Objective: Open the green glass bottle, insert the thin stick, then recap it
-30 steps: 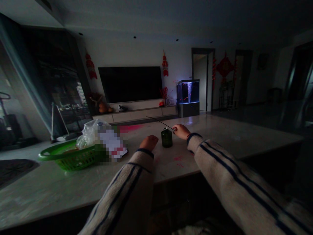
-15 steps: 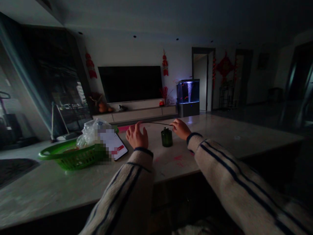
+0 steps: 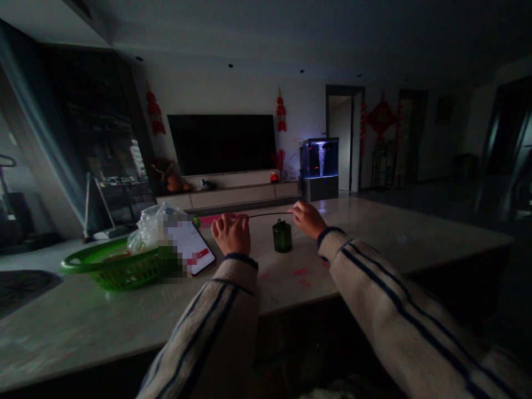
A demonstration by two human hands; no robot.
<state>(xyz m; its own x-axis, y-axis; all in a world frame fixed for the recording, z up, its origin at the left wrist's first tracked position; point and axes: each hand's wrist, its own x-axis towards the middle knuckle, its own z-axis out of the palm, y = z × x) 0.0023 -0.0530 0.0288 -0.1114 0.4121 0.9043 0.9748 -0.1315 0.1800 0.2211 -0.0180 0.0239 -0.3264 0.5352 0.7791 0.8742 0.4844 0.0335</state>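
Both hands pinch a thin dark stick (image 3: 268, 214) level above the small green bottle (image 3: 282, 235) on the table (image 3: 374, 233): left hand (image 3: 231, 234) at its left end, right hand (image 3: 308, 219) at its right.

Green basket (image 3: 85, 264) w/ bag (image 3: 143, 233), maybe phone (image 3: 200, 255), TV (image 3: 222, 144), fish tank (image 3: 319, 160)

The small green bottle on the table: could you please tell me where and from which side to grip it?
Probably around the round body of the green bottle, coming from the near side: it stands upright, its neck is narrow, and the thin stick held between left hand and right hand spans above it.
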